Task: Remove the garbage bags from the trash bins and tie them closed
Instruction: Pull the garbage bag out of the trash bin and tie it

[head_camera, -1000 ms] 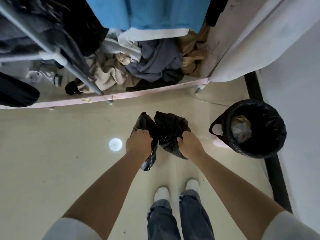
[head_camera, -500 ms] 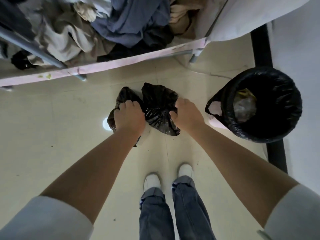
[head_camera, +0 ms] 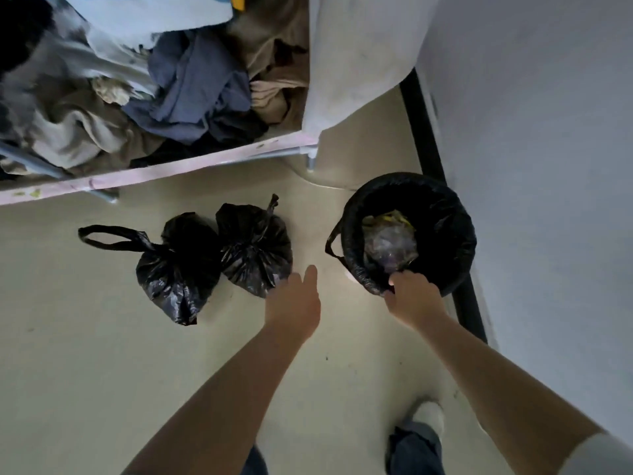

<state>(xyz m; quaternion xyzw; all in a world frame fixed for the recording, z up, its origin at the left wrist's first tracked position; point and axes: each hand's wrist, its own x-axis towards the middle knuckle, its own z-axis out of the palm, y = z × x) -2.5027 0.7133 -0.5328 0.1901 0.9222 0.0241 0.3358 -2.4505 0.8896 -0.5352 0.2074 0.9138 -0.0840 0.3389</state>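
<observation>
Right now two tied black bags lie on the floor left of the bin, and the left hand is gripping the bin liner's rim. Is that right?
Not quite. In the head view the right hand pinches the bin liner's rim; the left hand hangs open beside it, holding nothing. The two tied black bags do lie on the floor left of the bin.

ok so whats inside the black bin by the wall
The bin is lined with a black bag holding crumpled clear plastic and a yellowish scrap. Anything beneath that rubbish is covered.
</observation>
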